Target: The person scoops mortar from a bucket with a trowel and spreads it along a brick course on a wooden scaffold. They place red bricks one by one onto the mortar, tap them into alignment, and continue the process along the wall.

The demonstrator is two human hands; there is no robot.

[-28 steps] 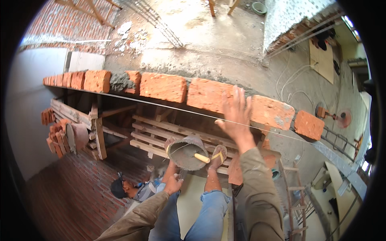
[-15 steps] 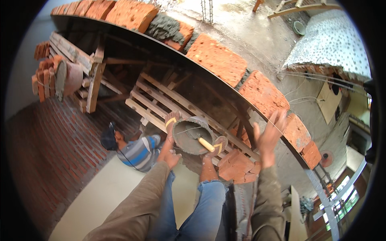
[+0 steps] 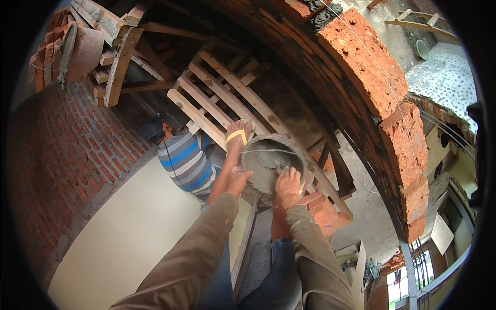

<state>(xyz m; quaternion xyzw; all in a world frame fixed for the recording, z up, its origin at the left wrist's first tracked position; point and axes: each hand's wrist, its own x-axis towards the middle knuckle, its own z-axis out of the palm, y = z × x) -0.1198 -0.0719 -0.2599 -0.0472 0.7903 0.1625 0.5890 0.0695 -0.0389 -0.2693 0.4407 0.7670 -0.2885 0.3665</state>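
A round bucket (image 3: 249, 178) of wet grey mortar (image 3: 274, 159) stands between my sandalled feet on wooden slats. My left hand (image 3: 238, 181) is closed at the bucket's near left rim. My right hand (image 3: 288, 185) reaches over the near right rim with its fingers curled. It covers the spot where the trowel's pale handle lay, and the handle is now hidden in its grip. A brick wall (image 3: 361, 57) curves past on the right, its top course of orange bricks apart from both hands.
A thin string runs along the wall top. Slatted wooden staging (image 3: 227, 98) lies under my feet, with loose bricks (image 3: 323, 212) beside it. A person in a striped shirt (image 3: 187, 163) is below on the left. Stacked bricks (image 3: 49, 62) and another bucket (image 3: 85, 49) stand at far left.
My right hand has come down from beside the wall top to the bucket and closed over the trowel handle. My left hand stays at the rim. The view has shifted.
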